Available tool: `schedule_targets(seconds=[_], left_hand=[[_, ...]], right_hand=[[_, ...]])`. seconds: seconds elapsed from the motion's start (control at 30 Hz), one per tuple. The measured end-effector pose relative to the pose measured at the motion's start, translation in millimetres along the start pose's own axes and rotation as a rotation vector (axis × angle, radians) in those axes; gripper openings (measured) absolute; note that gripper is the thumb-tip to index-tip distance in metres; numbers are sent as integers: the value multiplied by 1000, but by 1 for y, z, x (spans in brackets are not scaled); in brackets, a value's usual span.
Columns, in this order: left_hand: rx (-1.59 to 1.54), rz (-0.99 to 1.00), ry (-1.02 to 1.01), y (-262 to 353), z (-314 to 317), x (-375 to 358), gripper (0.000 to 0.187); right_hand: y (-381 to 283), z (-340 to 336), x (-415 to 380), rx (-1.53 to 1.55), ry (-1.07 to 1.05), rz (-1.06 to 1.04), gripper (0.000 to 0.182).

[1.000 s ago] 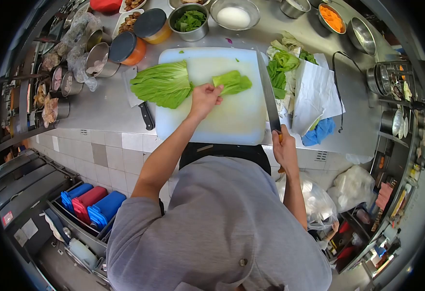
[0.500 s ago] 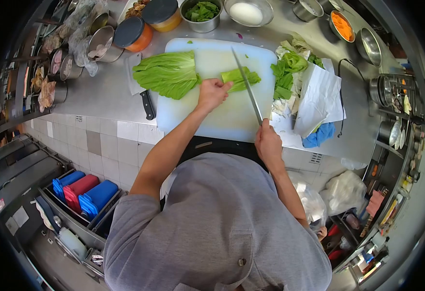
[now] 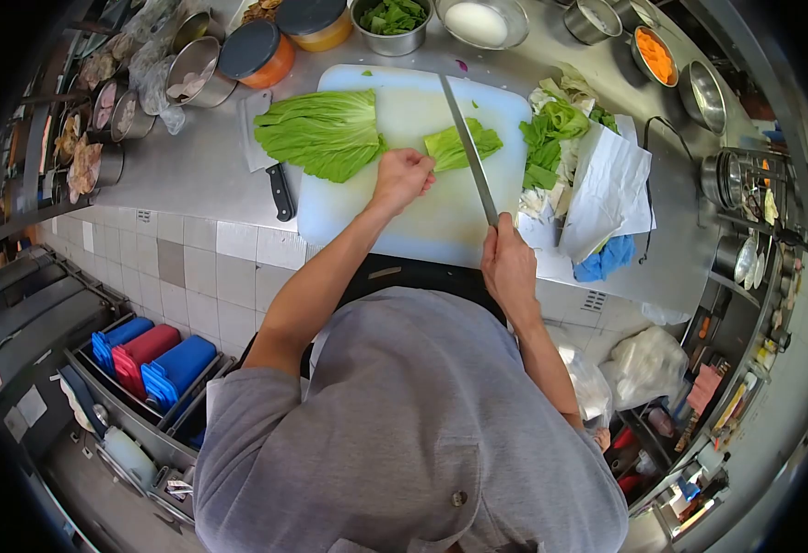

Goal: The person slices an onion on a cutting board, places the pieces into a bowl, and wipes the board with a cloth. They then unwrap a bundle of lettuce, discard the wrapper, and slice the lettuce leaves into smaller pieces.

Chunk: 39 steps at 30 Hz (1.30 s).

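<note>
On the white cutting board (image 3: 404, 217), large green leaves (image 3: 321, 134) lie at the left and a smaller leaf piece (image 3: 445, 147) lies right of the middle. My left hand (image 3: 402, 177) has its fingers curled together at the left end of the smaller piece; the fingertips touch its edge. My right hand (image 3: 509, 263) is closed round the handle of a long knife (image 3: 474, 157), whose blade points away across the smaller piece. A cleaver (image 3: 255, 138) rests left of the board, its black handle toward me.
Right of the board are leaf trimmings (image 3: 551, 134), white paper (image 3: 607, 184) and a blue cloth (image 3: 604, 259). Behind stand lidded tubs (image 3: 257, 59), a bowl of chopped greens (image 3: 391, 41) and a bowl of shredded orange food (image 3: 655, 55).
The view has shifted slightly. The knife blade has moved a little left over the smaller leaf piece. My left hand stays almost where it was.
</note>
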State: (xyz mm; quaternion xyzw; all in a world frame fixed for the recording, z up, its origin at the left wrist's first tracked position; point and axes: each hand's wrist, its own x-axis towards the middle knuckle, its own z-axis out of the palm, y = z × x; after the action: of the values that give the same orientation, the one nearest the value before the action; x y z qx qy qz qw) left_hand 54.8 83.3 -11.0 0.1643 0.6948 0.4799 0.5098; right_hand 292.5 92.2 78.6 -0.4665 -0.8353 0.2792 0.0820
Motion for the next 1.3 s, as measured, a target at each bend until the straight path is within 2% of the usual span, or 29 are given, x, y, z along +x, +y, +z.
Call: schedule_targets(seconds=[0.13, 0.23, 0.33, 0.53, 0.73, 0.93, 1.03, 1.3], left_hand=[[306, 236, 91, 3, -14, 19, 21], [379, 338, 150, 21, -19, 14, 22], [505, 403, 108, 24, -18, 1, 26], [452, 581, 56, 18, -10, 8, 20], [563, 577, 110, 23, -7, -3, 18], [496, 532, 165, 24, -2, -19, 16], [474, 523, 117, 19, 0, -25, 11], [426, 597, 188, 4, 4, -9, 16]], right_hand=[[11, -8, 5, -31, -11, 1, 12], [25, -14, 4, -49, -36, -2, 12], [35, -18, 2, -75, -48, -16, 12], [40, -22, 1, -73, -71, -46, 11], [41, -19, 0, -56, -89, -65, 12], [42, -20, 0, -59, -88, -97, 12], [42, -21, 4, -74, -92, -117, 12], [39, -25, 13, -98, -100, -168, 12]])
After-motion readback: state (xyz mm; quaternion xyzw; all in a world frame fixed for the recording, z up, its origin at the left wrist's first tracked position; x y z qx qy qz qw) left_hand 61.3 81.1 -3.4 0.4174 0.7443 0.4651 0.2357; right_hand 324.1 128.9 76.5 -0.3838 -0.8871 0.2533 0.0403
